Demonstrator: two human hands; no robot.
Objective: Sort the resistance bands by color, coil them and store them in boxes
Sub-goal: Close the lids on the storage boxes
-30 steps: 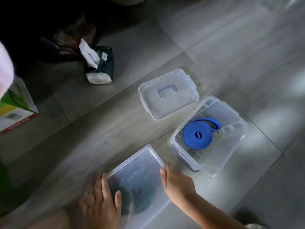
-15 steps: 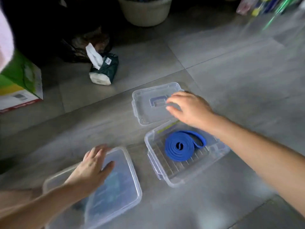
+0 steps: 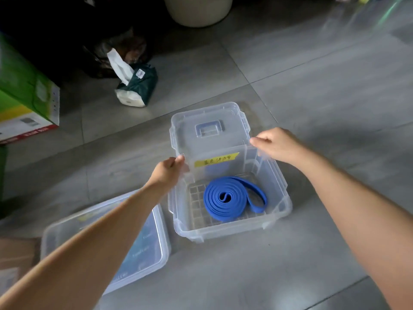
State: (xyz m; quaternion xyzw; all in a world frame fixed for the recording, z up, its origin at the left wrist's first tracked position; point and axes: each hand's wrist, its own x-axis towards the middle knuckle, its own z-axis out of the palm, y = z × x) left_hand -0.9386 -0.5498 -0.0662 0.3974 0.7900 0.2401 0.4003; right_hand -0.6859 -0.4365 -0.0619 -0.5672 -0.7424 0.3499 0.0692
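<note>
Head cam, looking down at a grey tiled floor [image 3: 312, 86]. I'm using the open clear box [image 3: 232, 231] as the reference point for everything.

The blue band [image 3: 214, 198] is inside the box, coiled flat on the gridded bottom. Its loose end loops out of the coil toward the box's right wall. So the band's in, but the box isn't closed yet.

Both hands are on the clear lid [image 3: 210, 144]. It hangs tilted over the far end of the box with its top face toward the camera. You can see the blue handle [image 3: 209, 128] in the middle of it. Can't tell if the lid touches the box rim.

The left hand [image 3: 167, 173] is at the lid's near-left corner, thumb and fingers pinched tight on the plastic. The right hand [image 3: 279, 144] has the near-right corner, fingers curled over the edge.

A yellow label [image 3: 216, 161] with dark writing shows at the box's far wall, too small to read.

Other stuff around:
- A second box [image 3: 145, 253] with its lid on sits just left of the open box and nearer the camera. The left forearm covers part of it, and whatever's inside is a dark blur.
- A tissue pack [image 3: 140, 86] lies beyond the box to the left, with a white sheet sticking up.
- A green carton [image 3: 24, 90] is well off to the box's left.
- A pale tub [image 3: 199, 12] stands straight beyond the box.
</note>
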